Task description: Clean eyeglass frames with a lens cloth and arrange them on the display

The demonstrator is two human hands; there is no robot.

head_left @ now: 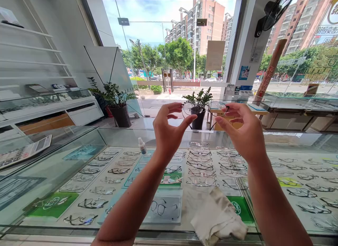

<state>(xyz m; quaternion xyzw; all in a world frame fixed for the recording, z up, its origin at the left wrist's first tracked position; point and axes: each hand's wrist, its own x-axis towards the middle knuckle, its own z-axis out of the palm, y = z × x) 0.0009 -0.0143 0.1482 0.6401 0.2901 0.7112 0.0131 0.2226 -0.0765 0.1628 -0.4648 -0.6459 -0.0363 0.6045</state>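
Note:
Thin dark-rimmed eyeglasses (218, 108) are held up in front of me, above the far edge of the glass display case. My left hand (170, 128) pinches them at the left side, thumb low near the lens and fingers above. At the opposite side, my right hand (245, 133) grips the rim and hinge area with fingertips and thumb. The temples seem to point away and down. Below my hands, a pale cleaning cloth (218, 219) lies crumpled on the glass top. A small white spray bottle (142, 146) stands upright left of my left hand.
Rows of eyeglasses (199, 165) fill the glass display case (126, 136). A picture of spectacles (158, 207) lies at the front. A calculator-like keypad (31, 151) sits at the left. Potted plants (120, 114) stand beyond, before glass doors. A wall fan (277, 11) hangs upper right.

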